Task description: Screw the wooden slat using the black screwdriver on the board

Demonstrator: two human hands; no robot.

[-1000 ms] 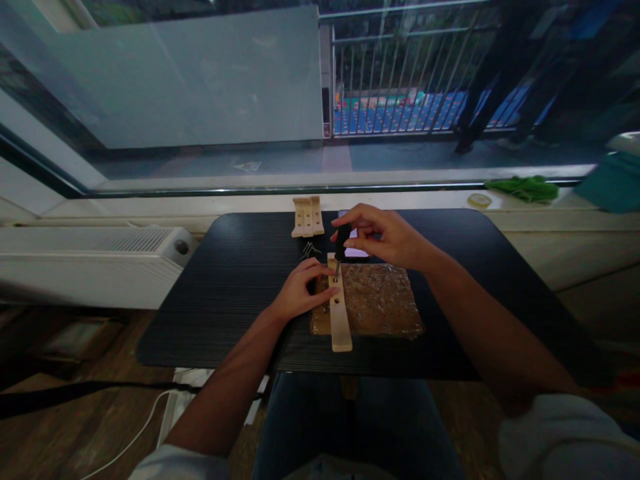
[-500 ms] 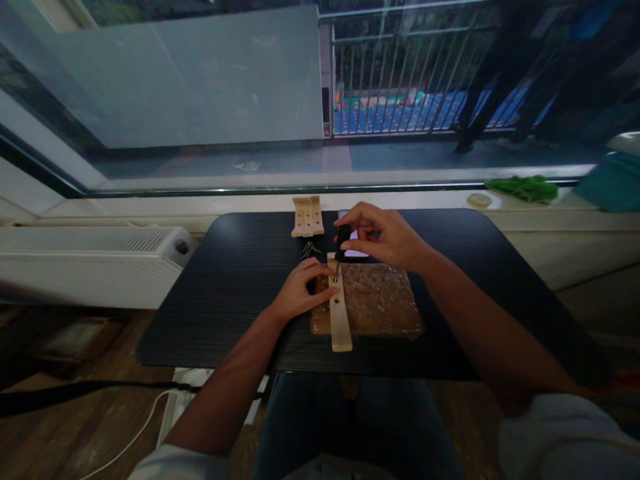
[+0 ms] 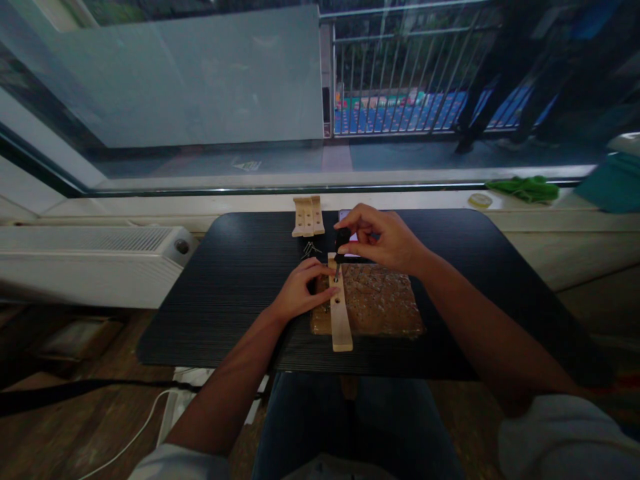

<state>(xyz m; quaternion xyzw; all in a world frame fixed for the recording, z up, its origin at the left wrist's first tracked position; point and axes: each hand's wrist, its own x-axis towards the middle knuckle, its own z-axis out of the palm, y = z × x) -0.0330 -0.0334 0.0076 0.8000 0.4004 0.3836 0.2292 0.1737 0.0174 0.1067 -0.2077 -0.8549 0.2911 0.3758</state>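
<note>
A black-handled screwdriver (image 3: 343, 238) is pinched in my right hand (image 3: 385, 235), fingertips around its handle. Its shaft points down at a hole in a pale wooden strip (image 3: 341, 328). My left hand (image 3: 299, 291) grips this strip from the left, with thumb and index finger on either side of the hole; a second hole lies nearer me. Under the strip is a brown slab (image 3: 385, 303) wrapped in clear plastic. Several loose screws (image 3: 311, 249) lie just beyond my left hand. Whatever sits in the hole under the tip is too small to make out.
Three similar wooden strips (image 3: 308, 217) lie side by side at the far edge of the black table (image 3: 210, 293). A lit phone (image 3: 352, 251) is partly hidden behind my right hand. On the windowsill are a green cloth (image 3: 525, 189) and a tape roll (image 3: 480, 201).
My right fingers and the screwdriver handle have shifted very slightly, the handle tilting a little. The left hand, strip and slab stay in place.
</note>
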